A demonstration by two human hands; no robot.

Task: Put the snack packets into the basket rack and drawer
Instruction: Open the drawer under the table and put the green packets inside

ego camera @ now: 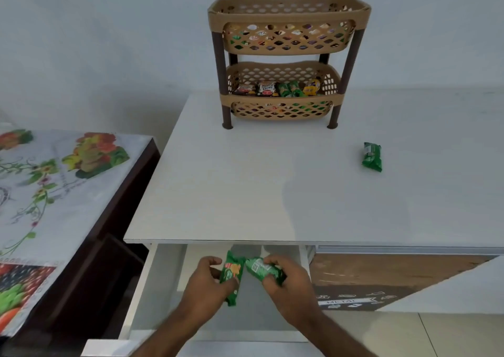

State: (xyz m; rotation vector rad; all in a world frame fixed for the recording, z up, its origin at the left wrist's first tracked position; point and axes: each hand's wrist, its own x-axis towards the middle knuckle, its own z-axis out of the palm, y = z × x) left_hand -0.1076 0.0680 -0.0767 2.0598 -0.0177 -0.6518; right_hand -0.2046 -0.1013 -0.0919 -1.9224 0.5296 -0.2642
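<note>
while both hands gripped green packets over the open drawer (pixel 163 288), left hand (pixel 206 283) held one packet (pixel 231 277) upright, right hand (pixel 283 280) held the other packet (pixel 259 269) slanted; last packet (pixel 372 157) lay far forward-right, nearer the right hand.

Soft, even daylight; faint shadows, slight overall blur, wide-angle edge bending.

Green packets (pixel 232 276) in both hands, over drawer (pixel 163 274)
</note>
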